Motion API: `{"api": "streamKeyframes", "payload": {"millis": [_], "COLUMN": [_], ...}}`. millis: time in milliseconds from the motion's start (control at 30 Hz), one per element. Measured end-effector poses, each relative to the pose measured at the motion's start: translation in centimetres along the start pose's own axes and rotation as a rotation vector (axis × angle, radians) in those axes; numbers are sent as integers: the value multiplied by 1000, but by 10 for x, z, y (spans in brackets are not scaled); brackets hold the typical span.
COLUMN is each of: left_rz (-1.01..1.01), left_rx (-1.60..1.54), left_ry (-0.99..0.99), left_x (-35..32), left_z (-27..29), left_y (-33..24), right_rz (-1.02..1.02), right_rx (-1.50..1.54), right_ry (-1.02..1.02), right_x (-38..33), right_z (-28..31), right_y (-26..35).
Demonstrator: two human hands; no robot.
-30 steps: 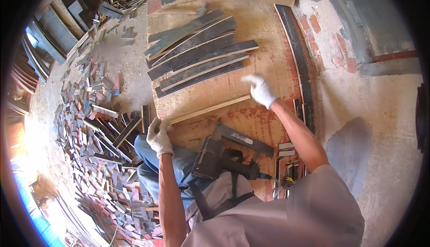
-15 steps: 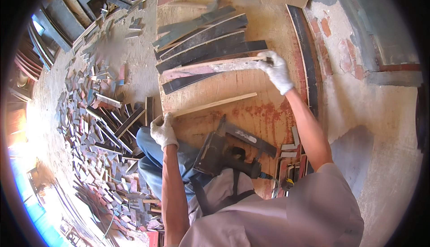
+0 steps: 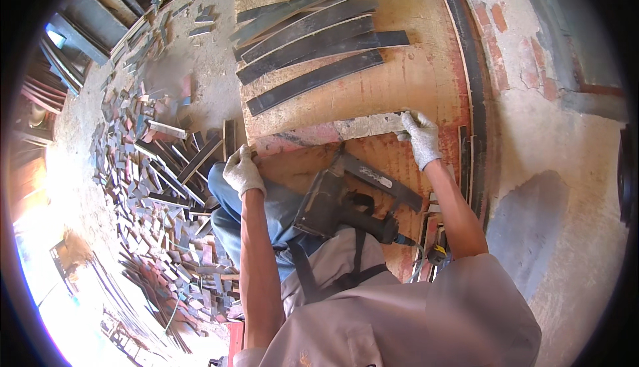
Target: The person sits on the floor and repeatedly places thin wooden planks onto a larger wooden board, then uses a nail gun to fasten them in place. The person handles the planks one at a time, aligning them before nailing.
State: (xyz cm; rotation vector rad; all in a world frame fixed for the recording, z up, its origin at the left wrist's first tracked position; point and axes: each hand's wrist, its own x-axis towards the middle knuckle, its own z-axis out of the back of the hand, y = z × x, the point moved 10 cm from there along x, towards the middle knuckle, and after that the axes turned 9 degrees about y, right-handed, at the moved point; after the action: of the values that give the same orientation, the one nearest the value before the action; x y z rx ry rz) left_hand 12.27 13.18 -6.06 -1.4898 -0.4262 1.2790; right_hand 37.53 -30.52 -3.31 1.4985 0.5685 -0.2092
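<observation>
A worn wooden strip (image 3: 313, 135), reddish on its left half and grey-white on its right, spans between my hands above the plywood sheet (image 3: 426, 94). My left hand (image 3: 243, 170), in a whitish work glove, is closed on the strip's left end. My right hand (image 3: 421, 140), gloved the same way, grips its right end, fingers bent over the edge. Whether a second thin strip lies behind it is hidden. Just below the strip, a black nail gun (image 3: 326, 200) rests by my lap, its nose partly under the strip and a hose at its handle.
Several dark strips (image 3: 316, 80) lie fanned on the sheet's far part. Offcuts (image 3: 140, 214) heap on the floor at left. A long dark strip (image 3: 469, 67) runs along the sheet's right edge, near a stained wall. A yellow-and-black tool (image 3: 436, 255) sits beside my right arm.
My right hand has brought the worn strip nearer, turning its broad face up, to where my left hand held a thin pale strip. That thin strip no longer shows separately.
</observation>
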Motion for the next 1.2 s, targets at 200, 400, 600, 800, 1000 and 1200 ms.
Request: {"api": "streamKeyframes", "payload": {"millis": [200, 400, 600, 800, 1000, 1200], "left_rz": [-63, -97, -156, -120, -121, -87], "left_rx": [245, 279, 176, 147, 128, 119], "left_ry": [-1, 25, 94, 105, 100, 117], "left_x": [13, 2, -19, -16, -18, -21], "left_z": [11, 15, 4, 6, 8, 8], "left_y": [0, -9, -21, -16, -14, -13], "right_rz": [42, 67, 128, 83, 56, 83], "right_rx": [-81, -113, -120, -1, 25, -47], "right_ry": [-5, -101, -65, -81, -145, -103], "right_x": [4, -5, -5, -8, -15, -9], "right_z": [-24, -36, -33, -25, -25, -24], "right_y": [-7, 1, -3, -14, -14, -14]}}
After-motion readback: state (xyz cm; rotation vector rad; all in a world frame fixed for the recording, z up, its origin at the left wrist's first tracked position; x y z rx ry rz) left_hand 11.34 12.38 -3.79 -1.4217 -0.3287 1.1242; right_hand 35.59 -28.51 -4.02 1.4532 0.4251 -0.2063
